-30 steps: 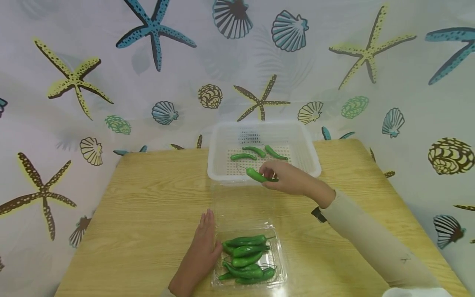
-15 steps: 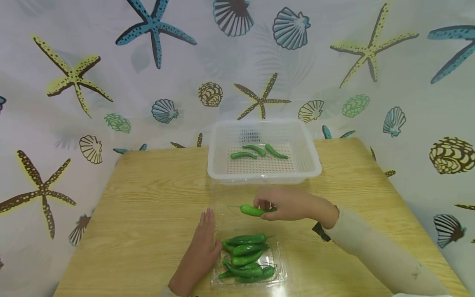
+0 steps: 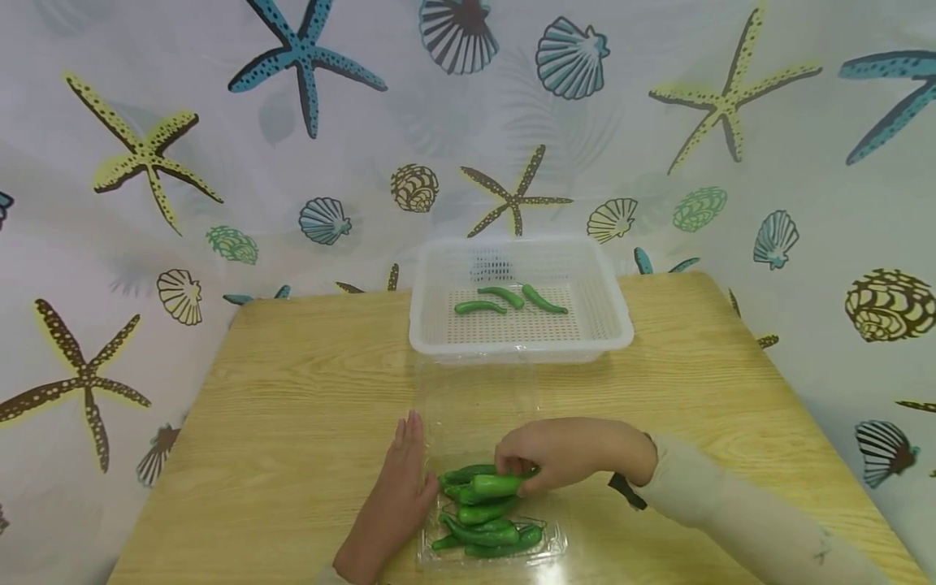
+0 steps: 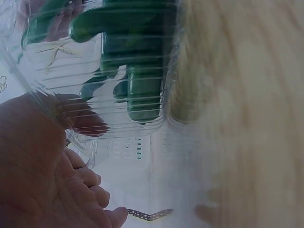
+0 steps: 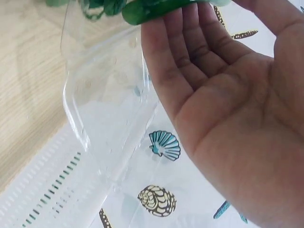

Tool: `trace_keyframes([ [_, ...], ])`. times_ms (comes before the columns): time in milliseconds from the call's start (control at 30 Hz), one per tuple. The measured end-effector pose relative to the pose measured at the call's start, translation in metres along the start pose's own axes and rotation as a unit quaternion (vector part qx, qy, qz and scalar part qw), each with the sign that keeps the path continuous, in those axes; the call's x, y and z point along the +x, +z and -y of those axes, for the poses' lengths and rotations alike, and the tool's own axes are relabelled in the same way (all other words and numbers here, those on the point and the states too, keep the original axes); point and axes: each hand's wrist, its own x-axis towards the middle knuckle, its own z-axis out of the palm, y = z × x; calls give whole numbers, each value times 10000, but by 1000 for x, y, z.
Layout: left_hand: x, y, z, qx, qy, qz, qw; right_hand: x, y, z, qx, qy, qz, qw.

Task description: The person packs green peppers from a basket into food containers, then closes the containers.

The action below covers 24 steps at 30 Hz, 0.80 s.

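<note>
My right hand point(image 3: 566, 452) pinches a green chili pepper point(image 3: 494, 486) between thumb and fingers, right over the pile in a clear plastic clamshell box point(image 3: 557, 543). In the right wrist view that chili point(image 5: 152, 10) lies along the fingertips. Several green chilies point(image 3: 483, 535) lie roughly crosswise in the box, some partly hidden under the right hand. Beside the box's left wall, my left hand point(image 3: 391, 500) lies with its fingers straight, pointing away from me. The left wrist view has its thumb point(image 4: 85, 123) against the clear wall, chilies showing through.
Behind the box lies its open clear lid point(image 3: 475, 398), reaching to a white perforated basket point(image 3: 521, 349). Inside the basket are three green chilies point(image 3: 478, 308). A wood-grain table point(image 3: 292, 390) bears everything; a curtain with starfish and shells point(image 3: 325, 221) hangs behind it.
My right hand has carried the chili from the basket's front edge toward me, across the lid, down to the pile in the box. The left hand has stayed in place.
</note>
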Motion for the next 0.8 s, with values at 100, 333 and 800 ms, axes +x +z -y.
trace_keyframes([
  [100,0,-1,-1,19,20,-52,10000,3,7,2,17,-109,136,9998],
  [333,0,-2,-2,-23,5,-18,10000,12,22,3,-101,-313,456,9984],
  [800,1,2,3,47,34,20,10000,28,45,-1,-454,-298,629,9965],
])
